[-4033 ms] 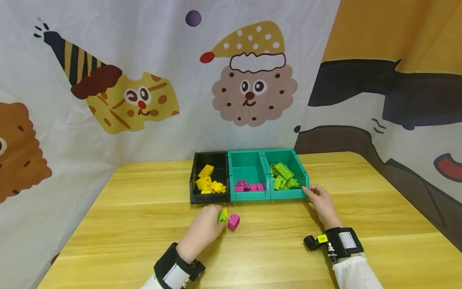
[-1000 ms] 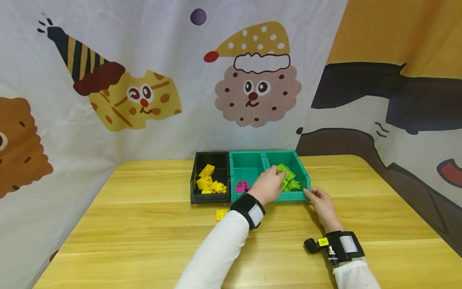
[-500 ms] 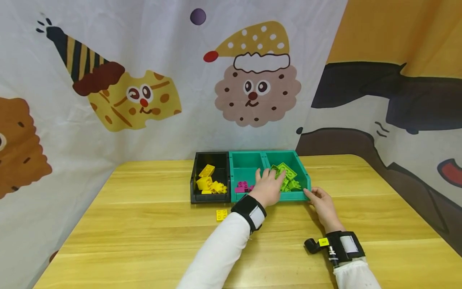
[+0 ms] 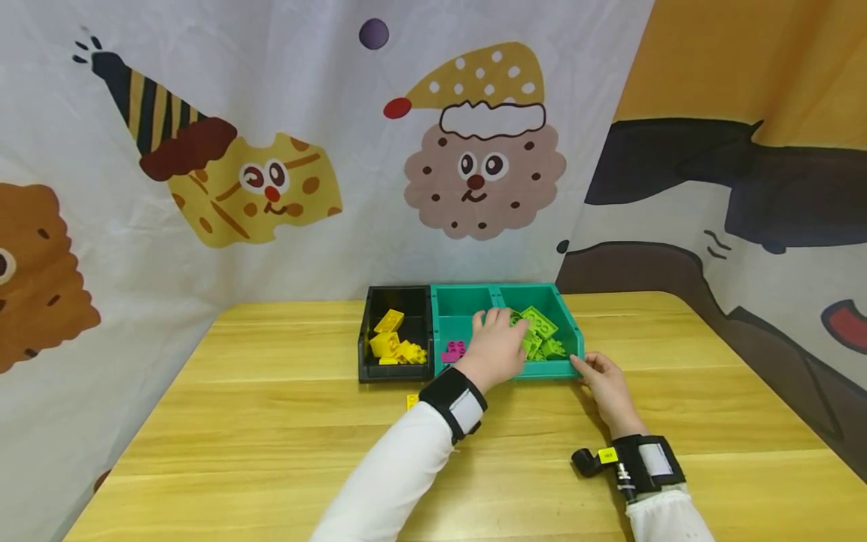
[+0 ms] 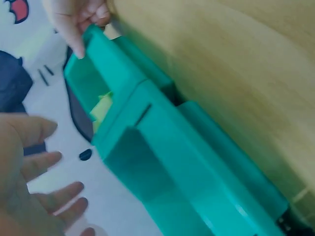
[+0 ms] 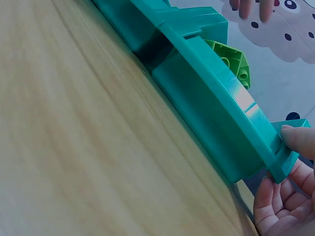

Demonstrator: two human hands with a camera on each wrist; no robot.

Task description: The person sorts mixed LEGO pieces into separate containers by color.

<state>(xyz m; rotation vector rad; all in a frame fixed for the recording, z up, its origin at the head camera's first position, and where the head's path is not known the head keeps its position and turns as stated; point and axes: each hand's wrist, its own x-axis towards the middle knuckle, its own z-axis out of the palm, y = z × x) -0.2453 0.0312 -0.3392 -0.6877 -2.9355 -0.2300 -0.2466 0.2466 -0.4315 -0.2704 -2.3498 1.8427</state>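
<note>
My left hand (image 4: 491, 355) hovers above the front of the two joined teal bins, over the divider, its fingers spread and nothing in its grasp; the left wrist view shows the same spread fingers (image 5: 59, 199). Lime green building blocks (image 4: 540, 325) fill the right teal bin (image 4: 552, 369). Magenta blocks (image 4: 455, 350) sit in the middle teal bin (image 4: 463, 299), partly hidden behind that hand. At the right bin's front corner my right hand (image 4: 609, 391) pinches the rim, thumb (image 6: 298, 140) on top and fingers curled beneath.
A black bin (image 4: 394, 373) with several yellow blocks (image 4: 386, 345) adjoins the teal ones on the left. On the wooden table (image 4: 271, 421) before it lies a yellow block (image 4: 412, 401), partly covered by the left forearm. A printed cloth (image 4: 291, 98) hangs behind the table.
My left hand, earlier gripping a lime green block by a magenta one on the table, moved to the teal bins, opened over the green blocks and drew back slightly. My right hand stayed put.
</note>
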